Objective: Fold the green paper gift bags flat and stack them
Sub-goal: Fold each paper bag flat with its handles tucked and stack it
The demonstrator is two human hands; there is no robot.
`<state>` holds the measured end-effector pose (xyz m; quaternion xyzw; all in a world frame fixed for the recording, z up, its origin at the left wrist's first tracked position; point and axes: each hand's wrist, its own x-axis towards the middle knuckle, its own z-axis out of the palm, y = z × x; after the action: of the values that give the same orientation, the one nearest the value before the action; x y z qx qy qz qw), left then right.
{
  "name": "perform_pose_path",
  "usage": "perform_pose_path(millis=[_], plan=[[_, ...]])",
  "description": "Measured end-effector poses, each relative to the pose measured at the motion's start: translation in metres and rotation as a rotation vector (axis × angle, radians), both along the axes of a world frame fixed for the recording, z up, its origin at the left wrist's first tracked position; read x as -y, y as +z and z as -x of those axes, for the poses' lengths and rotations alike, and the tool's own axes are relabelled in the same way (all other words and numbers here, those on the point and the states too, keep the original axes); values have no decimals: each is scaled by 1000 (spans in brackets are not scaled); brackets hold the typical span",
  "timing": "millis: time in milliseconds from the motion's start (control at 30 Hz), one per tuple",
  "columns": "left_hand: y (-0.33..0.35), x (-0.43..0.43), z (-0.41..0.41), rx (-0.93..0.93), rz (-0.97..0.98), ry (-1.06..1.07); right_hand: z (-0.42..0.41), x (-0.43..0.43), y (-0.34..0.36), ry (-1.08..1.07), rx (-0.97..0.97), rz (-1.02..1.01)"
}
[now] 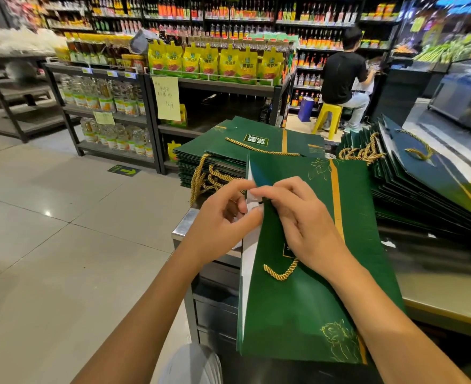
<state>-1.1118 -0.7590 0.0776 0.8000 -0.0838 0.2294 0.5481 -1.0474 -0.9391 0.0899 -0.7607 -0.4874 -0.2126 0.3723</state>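
A green paper gift bag with a gold stripe and gold rope handle lies flat in front of me, its left edge showing the white inside. My left hand pinches that white edge near the top. My right hand rests on the bag's face and pinches the same edge at a small dark knot. Behind them a stack of flat green bags sits at the counter's far left, rope handles hanging over its side. A second, leaning pile of green bags is on the right.
The bags lie on a metal counter with drawers under its left end. Store shelving with bottles and yellow pouches stands beyond a tiled aisle on the left. A person sits on a yellow stool at the back.
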Motion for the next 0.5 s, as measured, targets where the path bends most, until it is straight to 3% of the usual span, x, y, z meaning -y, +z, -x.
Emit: perform_pose_path(millis=[167,500], plan=[[-3,-1,1,94,-22,52,2,-2,1,11,3,11],[0,4,-3,110,-15,29,2,-1,1,5,17,28]])
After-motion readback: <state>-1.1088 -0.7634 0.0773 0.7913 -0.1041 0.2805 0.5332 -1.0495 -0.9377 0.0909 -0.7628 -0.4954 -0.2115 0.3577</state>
